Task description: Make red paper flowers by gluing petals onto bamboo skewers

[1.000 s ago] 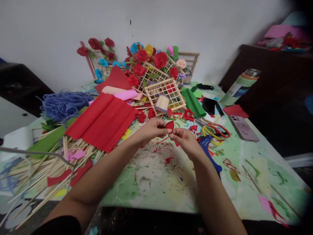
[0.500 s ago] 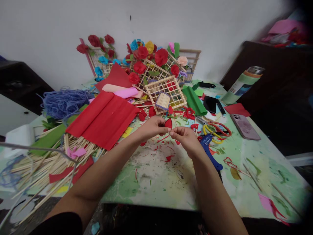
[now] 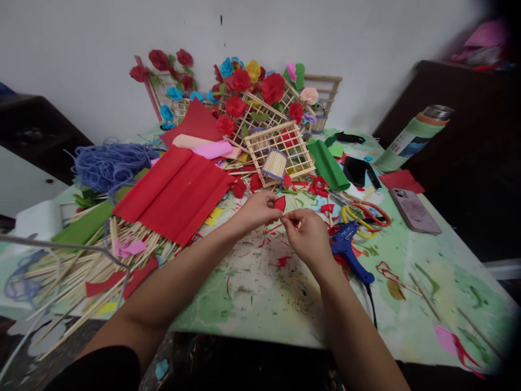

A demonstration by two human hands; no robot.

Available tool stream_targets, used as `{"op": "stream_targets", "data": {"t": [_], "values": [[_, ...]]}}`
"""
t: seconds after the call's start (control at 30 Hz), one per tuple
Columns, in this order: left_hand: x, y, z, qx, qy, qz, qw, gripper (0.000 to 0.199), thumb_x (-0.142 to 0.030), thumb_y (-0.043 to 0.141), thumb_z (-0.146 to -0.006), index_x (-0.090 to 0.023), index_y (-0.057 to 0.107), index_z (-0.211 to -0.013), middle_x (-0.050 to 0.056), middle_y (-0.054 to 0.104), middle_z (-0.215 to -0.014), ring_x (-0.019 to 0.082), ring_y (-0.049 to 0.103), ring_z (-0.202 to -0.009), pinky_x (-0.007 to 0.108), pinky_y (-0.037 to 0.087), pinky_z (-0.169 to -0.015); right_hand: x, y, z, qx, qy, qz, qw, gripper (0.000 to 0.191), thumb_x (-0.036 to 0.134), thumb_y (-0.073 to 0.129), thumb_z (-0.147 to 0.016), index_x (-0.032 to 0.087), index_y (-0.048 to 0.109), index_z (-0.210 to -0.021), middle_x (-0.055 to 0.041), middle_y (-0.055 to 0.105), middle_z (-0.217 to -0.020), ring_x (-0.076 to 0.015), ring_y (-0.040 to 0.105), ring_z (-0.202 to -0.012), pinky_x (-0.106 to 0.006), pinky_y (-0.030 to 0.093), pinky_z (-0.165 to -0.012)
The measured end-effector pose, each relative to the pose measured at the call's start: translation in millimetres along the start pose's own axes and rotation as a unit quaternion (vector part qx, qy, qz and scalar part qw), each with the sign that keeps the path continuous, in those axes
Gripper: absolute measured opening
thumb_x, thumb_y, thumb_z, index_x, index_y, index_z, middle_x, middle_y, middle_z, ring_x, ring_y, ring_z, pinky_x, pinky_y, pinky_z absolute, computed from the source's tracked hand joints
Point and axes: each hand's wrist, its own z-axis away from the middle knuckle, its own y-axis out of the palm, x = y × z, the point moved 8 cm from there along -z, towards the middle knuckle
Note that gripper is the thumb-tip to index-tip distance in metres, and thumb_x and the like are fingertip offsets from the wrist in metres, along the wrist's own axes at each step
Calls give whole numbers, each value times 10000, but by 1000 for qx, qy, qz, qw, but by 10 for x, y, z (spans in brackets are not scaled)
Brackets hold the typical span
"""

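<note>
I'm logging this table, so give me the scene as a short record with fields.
Left hand: red paper piece in its grip
Right hand: near the piece's lower tip; what its grip holds is unclear
Beside right hand: blue glue gun, scissors
Left of table: red paper sheet partly over sticks, blue string
Back: paper flowers, stick frames
Right: bottle, pink phone

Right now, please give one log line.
left hand: holds red paper piece | right hand: close beside | blue glue gun: on table
</note>
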Motion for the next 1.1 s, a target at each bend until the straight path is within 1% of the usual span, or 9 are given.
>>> {"op": "stream_targets", "data": {"t": [0.23,0.4,0.57,0.63,0.7,0.77,0.83,1.0,1.1], "values": [[71,9,17,-45,-26,43,998,127,-101,544,-620,-175,471,-694,-77,403,-491,45,347,-392,196,228,-399,-26,20,25,9,34,-3,999,185,256,549,-795,186,718,-771,-69,713,-756,-208,621,-726,-296,395,-654],[83,-57,6,-85,-8,-48,995,148,-126,552,-613,-173,488,-738,-62,452,-546,65,393,-455,201,259,-438,-93,84,50,24,83,-23,996,208,284,539,-795,193,726,-792,-68,724,-748,-198,630,-676,-282,389,-611],[29,-96,15,-123,19,-132,983,147,-126,578,-595,-170,481,-696,-50,451,-569,74,396,-508,206,258,-461,-162,147,64,28,121,-41,991,212,267,530,-778,167,717,-791,-74,707,-690,-183,603,-606,-274,375,-573],[43,-64,23,-109,-1,-88,990,157,-114,571,-612,-175,473,-719,-55,454,-544,75,406,-480,206,265,-450,-187,161,56,23,128,-61,990,204,256,521,-771,159,699,-759,-67,688,-656,-169,575,-574,-271,368,-561],[51,-14,36,-78,-26,0,997,157,-94,545,-642,-174,469,-754,-54,477,-529,75,430,-455,204,297,-446,-231,175,43,14,141,-115,983,191,257,515,-760,156,673,-724,-55,668,-641,-153,545,-555,-265,366,-555],[34,28,56,-44,-45,93,994,151,-86,535,-674,-163,486,-794,-43,512,-542,70,455,-455,202,338,-463,-300,201,33,9,168,-197,966,171,279,531,-736,157,639,-685,-35,633,-610,-134,500,-526,-259,356,-539],[21,51,74,-12,-64,165,984,149,-104,561,-702,-147,516,-838,-29,539,-571,59,470,-464,196,355,-480,-366,243,29,16,200,-288,936,167,314,569,-699,159,609,-651,-8,587,-570,-114,449,-499,-253,337,-520],[87,92,60,63,-94,254,960,212,-154,690,-680,-118,597,-866,-12,577,-692,24,490,-534,165,355,-513,-351,325,25,62,221,-473,851,195,338,656,-622,154,593,-622,26,529,-540,-86,415,-516,-244,330,-557],[149,121,21,90,-85,288,950,212,-171,729,-659,-117,605,-822,-13,581,-746,16,495,-581,155,361,-536,-309,343,31,86,217,-495,837,207,342,668,-621,155,582,-601,33,509,-533,-78,393,-515,-247,313,-559]]}}
